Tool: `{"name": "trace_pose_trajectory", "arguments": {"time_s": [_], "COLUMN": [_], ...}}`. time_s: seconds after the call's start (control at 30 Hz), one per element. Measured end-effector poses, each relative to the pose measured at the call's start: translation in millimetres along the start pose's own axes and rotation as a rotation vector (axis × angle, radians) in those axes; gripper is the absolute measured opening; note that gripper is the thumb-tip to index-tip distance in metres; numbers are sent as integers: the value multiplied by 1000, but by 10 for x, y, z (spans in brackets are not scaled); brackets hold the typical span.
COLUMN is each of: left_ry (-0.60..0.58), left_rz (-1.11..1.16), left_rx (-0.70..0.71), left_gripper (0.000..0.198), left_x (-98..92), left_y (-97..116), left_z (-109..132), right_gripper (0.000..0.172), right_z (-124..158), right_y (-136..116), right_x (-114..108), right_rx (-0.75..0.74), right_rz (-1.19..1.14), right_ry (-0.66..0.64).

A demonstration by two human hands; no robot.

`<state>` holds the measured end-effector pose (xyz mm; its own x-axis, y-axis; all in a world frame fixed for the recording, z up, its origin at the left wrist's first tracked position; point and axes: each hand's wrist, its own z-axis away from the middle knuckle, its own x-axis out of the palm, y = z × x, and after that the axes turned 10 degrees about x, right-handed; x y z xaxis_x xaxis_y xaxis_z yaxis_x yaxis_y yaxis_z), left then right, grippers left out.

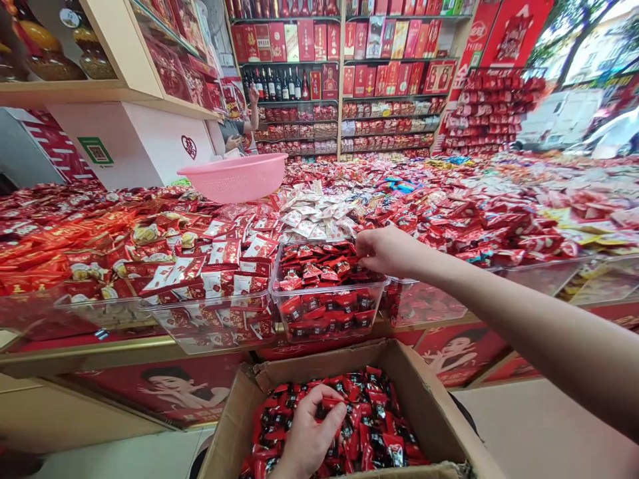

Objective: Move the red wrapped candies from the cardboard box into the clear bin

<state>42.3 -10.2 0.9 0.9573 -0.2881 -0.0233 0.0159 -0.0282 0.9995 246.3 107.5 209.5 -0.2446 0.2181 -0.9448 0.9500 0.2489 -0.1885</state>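
Note:
My left hand reaches down into an open cardboard box full of red and black wrapped candies, its fingers curled round some of them. My right hand is stretched out over a clear plastic bin on the counter that holds the same red and black candies. Its fingers are bunched over the bin's right rear corner; what they pinch, if anything, is hidden.
Clear bins of red wrapped sweets and white sweets cover the long counter. A pink plastic basket sits on the sweets behind. Another person stands at the far shelves of red boxes and bottles.

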Motion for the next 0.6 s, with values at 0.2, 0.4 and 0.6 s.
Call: {"name": "trace_pose_trajectory", "arguments": {"time_s": [0.2, 0.4, 0.6], "left_ry": [-59, 45, -18], "left_rz": [-75, -82, -154], "left_rx": [29, 48, 80], "left_gripper": [21, 23, 19], "left_x": [-31, 25, -6], "left_y": [-41, -72, -64], "left_z": [-10, -6, -22], "right_gripper": [5, 15, 19], "right_z": [-32, -86, -148], "right_y": [-56, -21, -55], "right_x": [-32, -119, -32], "right_rx": [-2, -26, -58], "right_rz": [158, 193, 267], "right_ry": [-176, -346, -495]}}
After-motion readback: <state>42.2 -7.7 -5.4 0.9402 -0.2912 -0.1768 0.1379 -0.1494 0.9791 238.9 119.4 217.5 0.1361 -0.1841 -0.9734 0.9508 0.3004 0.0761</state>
